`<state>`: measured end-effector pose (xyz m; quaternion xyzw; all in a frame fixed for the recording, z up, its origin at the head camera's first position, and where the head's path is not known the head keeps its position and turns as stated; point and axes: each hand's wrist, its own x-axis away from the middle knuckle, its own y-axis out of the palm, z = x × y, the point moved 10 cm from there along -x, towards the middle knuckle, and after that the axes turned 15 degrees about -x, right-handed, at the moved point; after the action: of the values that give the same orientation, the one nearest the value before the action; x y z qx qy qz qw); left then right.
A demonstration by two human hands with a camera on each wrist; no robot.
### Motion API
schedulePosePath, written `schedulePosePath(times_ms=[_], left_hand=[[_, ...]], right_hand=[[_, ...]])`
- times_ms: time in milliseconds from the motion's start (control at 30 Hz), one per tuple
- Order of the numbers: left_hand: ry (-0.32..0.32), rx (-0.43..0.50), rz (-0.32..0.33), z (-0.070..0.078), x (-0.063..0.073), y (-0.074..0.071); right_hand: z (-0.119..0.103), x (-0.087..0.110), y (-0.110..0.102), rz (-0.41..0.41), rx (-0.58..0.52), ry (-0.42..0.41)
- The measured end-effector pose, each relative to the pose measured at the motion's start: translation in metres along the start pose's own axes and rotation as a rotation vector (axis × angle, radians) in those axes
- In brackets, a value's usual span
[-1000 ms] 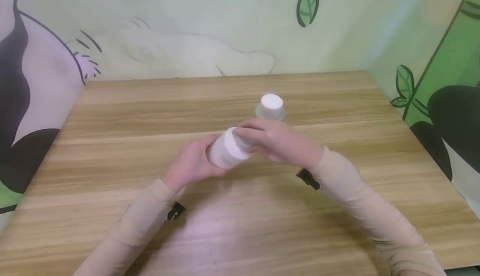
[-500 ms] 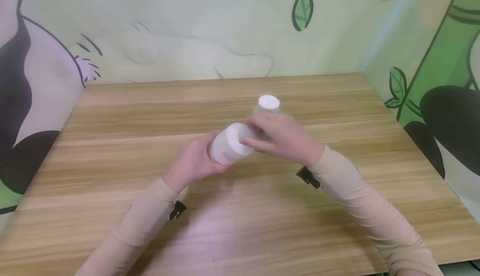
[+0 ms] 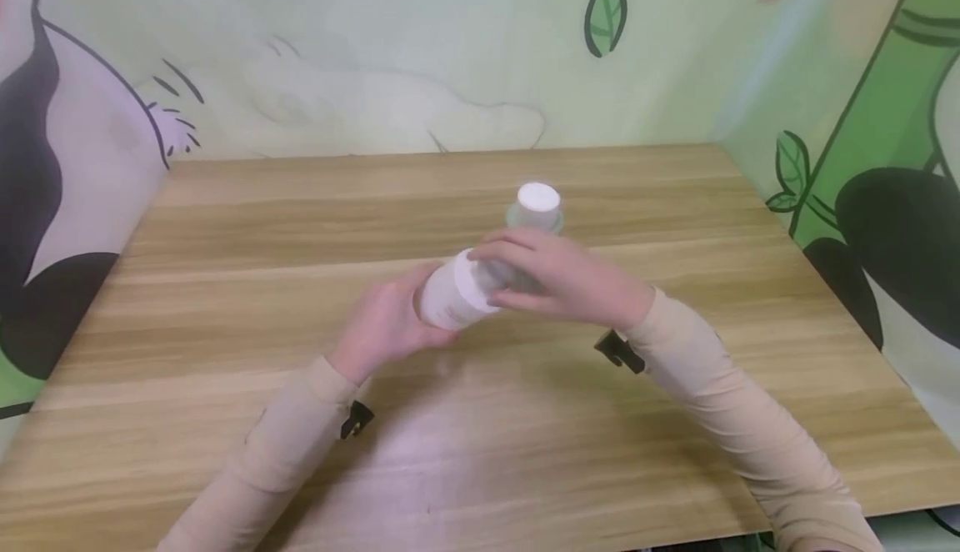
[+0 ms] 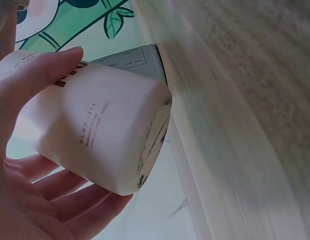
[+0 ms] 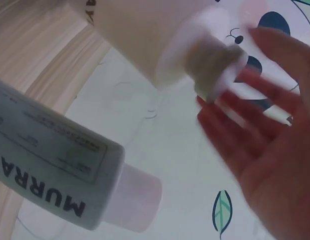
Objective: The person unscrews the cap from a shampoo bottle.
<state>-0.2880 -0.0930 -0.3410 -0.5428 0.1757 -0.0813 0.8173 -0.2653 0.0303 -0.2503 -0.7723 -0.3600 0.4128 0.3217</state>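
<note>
My left hand (image 3: 386, 314) grips a white bottle (image 3: 450, 295), tilted with its top toward the right and its base raised above the table. Small print and a scuffed bottom edge show on this bottle (image 4: 102, 115) in the left wrist view. At its top, the right hand (image 3: 566, 277) reaches round the narrow neck end. The right wrist view has this blurred neck end (image 5: 210, 65) between the thumb and the loosely spread fingers (image 5: 235, 130). The thumb looks apart from it; fingertips are at or near its edge. Whether a cap sits there is unclear.
A pale green bottle (image 5: 49, 155) with a white cap (image 3: 538, 198) stands upright just behind the right hand, lettered "MURRAY". The wooden table (image 3: 225, 235) meets a painted wall (image 3: 375, 52) at the back. Dark wrist cameras (image 3: 621, 352) hang under both sleeves.
The right hand's fingers have shifted about the white bottle's neck end, drawing back and then reaching round it again. My left hand keeps its hold almost in place.
</note>
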Motion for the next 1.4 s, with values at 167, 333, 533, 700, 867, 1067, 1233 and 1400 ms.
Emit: schedulePosePath(times_ms=[167, 333, 533, 700, 867, 1067, 1233, 1400], left_hand=[[-0.017, -0.008, -0.001, -0.002, -0.002, -0.002], [-0.012, -0.011, 0.005, -0.004, -0.002, -0.004], [0.005, -0.022, 0.004, -0.005, -0.004, -0.006], [-0.007, -0.025, -0.006, -0.004, -0.003, -0.006], [-0.023, -0.017, 0.01, -0.005, -0.001, -0.006], [-0.016, -0.012, 0.029, -0.006, 0.001, -0.007], [-0.009, -0.026, 0.037, -0.006, 0.0, -0.008], [-0.009, -0.038, 0.027, -0.005, 0.0, -0.006]], right_hand=[[0.02, -0.001, -0.007, 0.054, 0.049, 0.225], [0.02, -0.003, -0.005, 0.037, 0.08, 0.23], [0.008, -0.002, -0.006, 0.029, 0.086, 0.102], [0.021, 0.0, -0.006, 0.034, 0.01, 0.234], [0.028, -0.001, -0.006, 0.059, 0.014, 0.318], [0.018, -0.002, -0.006, 0.09, 0.015, 0.207], [0.011, 0.0, -0.005, 0.066, 0.012, 0.123], [0.017, 0.001, -0.007, 0.076, 0.007, 0.19]])
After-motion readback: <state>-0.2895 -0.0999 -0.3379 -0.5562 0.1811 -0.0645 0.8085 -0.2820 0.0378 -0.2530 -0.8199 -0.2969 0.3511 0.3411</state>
